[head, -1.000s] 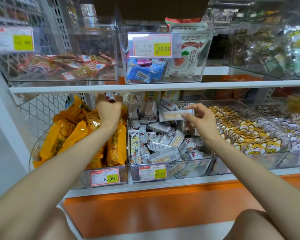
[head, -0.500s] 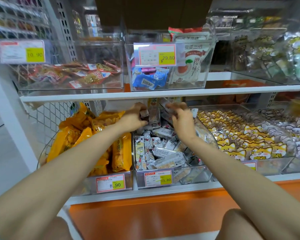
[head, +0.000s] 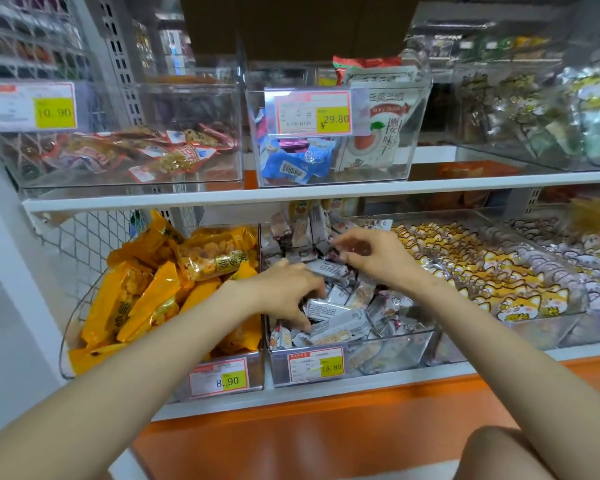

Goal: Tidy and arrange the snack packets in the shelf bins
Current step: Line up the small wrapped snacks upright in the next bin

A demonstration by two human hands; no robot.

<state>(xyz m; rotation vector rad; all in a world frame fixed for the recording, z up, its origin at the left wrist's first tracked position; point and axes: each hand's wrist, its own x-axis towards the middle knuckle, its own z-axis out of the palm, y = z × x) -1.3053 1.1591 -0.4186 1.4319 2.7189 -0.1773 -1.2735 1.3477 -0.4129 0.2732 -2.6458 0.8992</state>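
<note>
Snack packets [head: 340,327]: head view; small silver-white ones lay heaped in the clear middle bin [head: 395,355] on the lower shelf [head: 326,392], behind the 15.80 price tag [head: 316,367].
Left hand [head: 284,289]: fingers spread and curved down among the packets at the bin's left; grip could not be told.
Right hand [head: 374,258]: fingers curled together over packets farther back, blurred; hold could not be told.
Neighbours: orange packets [head: 146,299] filled the left bin.
</note>
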